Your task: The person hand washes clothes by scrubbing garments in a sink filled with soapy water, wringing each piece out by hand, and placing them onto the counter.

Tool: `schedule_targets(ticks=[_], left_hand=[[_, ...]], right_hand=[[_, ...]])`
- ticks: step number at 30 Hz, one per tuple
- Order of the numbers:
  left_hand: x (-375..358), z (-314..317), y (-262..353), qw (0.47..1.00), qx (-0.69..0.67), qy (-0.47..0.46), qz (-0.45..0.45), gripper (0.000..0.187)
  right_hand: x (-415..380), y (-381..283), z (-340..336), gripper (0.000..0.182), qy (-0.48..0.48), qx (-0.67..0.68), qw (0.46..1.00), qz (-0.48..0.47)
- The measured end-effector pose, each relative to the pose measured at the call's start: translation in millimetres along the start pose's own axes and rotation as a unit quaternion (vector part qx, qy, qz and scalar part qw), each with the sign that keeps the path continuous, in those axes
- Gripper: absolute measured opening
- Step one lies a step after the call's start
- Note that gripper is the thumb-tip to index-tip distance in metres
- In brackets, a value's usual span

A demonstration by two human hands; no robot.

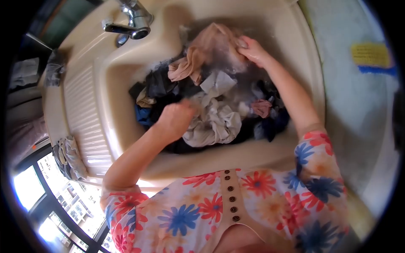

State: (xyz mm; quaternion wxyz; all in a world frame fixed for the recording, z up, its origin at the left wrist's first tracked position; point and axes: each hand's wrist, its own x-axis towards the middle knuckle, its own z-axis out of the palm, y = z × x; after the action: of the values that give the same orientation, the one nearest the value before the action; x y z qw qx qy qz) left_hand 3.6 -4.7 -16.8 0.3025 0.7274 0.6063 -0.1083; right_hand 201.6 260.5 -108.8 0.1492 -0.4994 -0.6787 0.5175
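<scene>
My right hand (254,52) is closed on the edge of a wet beige garment (213,42) at the back of the sink. Part of that garment lies bunched to the left, over dark clothes. My left hand (176,119) is curled into a fist above the pile, beside a twisted light grey cloth (216,124). Its fingertips are blurred and turned away, so what it grips is hidden. Dark clothes (160,82) lie to the left in the basin, and a small pink cloth (261,108) is on the right among navy pieces.
The cream sink (301,50) surrounds the wet laundry. A chrome faucet (137,21) stands at the back left, above a ribbed drainboard (86,109). Bunched cloths (69,158) hang over the left edge. A yellow and blue sponge-like item (373,57) is on the right ledge.
</scene>
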Motion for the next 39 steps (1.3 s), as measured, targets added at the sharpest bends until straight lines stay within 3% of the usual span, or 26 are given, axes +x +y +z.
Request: schedule_targets(ticks=[2,4,6,7,9,10,12,14,15,16,18,19,20,21,22,23,24,26,28,29,30,31,34,36,37,39], left_hand=[[-19,-4,-14,0.997,0.004,-0.071,0.017,0.019],[-26,-16,-16,0.998,-0.010,-0.062,0.017,0.018],[-10,-49,-21,0.999,-0.033,0.033,0.007,0.019],[8,-56,-22,0.988,-0.079,0.126,0.030,0.023],[62,-62,-21,0.947,-0.088,0.304,0.054,0.034],[96,-55,-25,0.919,-0.050,0.386,0.057,0.040],[155,-36,-31,0.876,-0.008,0.482,0.011,0.050],[173,-35,-34,0.933,-0.177,0.305,-0.071,0.051],[181,-33,-34,0.939,-0.255,0.206,-0.109,0.052],[191,-24,-36,0.863,-0.464,0.190,-0.059,0.054],[209,-4,-42,0.592,-0.796,0.123,0.047,0.060],[208,0,-45,0.480,-0.877,0.012,0.023,0.067],[168,-37,-4,0.363,-0.930,0.048,0.003,0.060],[163,-28,-8,0.374,-0.927,0.026,0.025,0.061],[168,-12,-21,0.383,-0.922,0.003,0.045,0.062],[206,22,-44,0.163,-0.920,-0.051,0.354,0.059],[198,32,-44,0.164,-0.928,-0.047,0.332,0.056],[190,48,-38,0.225,-0.952,0.058,0.197,0.051],[198,65,-36,0.309,-0.935,0.168,0.037,0.046],[205,73,-38,0.346,-0.915,0.204,-0.037,0.043],[210,81,-40,0.371,-0.898,0.220,-0.084,0.041],[213,91,-45,0.391,-0.886,0.225,-0.107,0.038],[200,93,-57,0.484,-0.835,0.223,-0.138,0.031],[170,52,-36,0.565,-0.779,0.209,-0.173,0.025],[148,20,-27,0.510,-0.818,0.238,-0.118,0.024],[134,-2,-35,0.532,-0.765,0.346,-0.108,0.030]], right_hand=[[-3,-17,-27,0.056,-0.120,-0.011,0.991,0.065],[16,4,-31,0.056,0.032,0.213,0.976,-0.046],[11,-5,-17,0.063,0.102,0.194,0.975,-0.031],[23,18,9,0.072,0.203,-0.011,0.976,-0.078],[8,23,25,0.081,0.049,-0.172,0.981,-0.080],[10,43,29,0.071,0.012,-0.205,0.965,-0.164],[11,29,9,0.053,-0.125,-0.174,0.970,-0.116],[8,21,-12,0.038,-0.002,0.127,0.989,-0.072],[20,29,-24,0.038,0.006,0.113,0.993,-0.042],[26,42,-22,0.034,0.012,0.187,0.981,-0.047],[12,14,13,0.027,0.024,0.336,0.939,-0.066],[0,-8,30,0.022,0.028,0.303,0.952,-0.029],[-12,-29,44,0.019,0.032,0.270,0.962,0.008],[-30,-50,52,0.015,0.006,0.053,0.989,-0.135],[-49,-71,61,0.013,0.040,-0.150,0.947,-0.280],[-63,-74,83,0.020,0.109,-0.064,0.901,-0.415],[-90,-84,93,0.022,0.121,-0.142,0.887,-0.422],[-111,-85,116,0.016,0.062,-0.113,0.905,-0.406],[-76,-60,127,0.018,-0.051,-0.075,0.966,-0.242],[-48,-43,134,0.023,0.038,-0.082,0.926,-0.367],[-39,-50,120,0.026,0.038,-0.154,0.953,-0.260],[-30,-59,105,0.030,0.037,-0.223,0.963,-0.149],[19,-9,62,0.033,0.048,-0.274,0.957,-0.086],[14,-8,29,0.046,0.125,-0.233,0.962,-0.063],[5,-20,4,0.048,0.138,-0.170,0.974,-0.056],[16,-9,-30,0.042,0.186,0.032,0.981,-0.046]])
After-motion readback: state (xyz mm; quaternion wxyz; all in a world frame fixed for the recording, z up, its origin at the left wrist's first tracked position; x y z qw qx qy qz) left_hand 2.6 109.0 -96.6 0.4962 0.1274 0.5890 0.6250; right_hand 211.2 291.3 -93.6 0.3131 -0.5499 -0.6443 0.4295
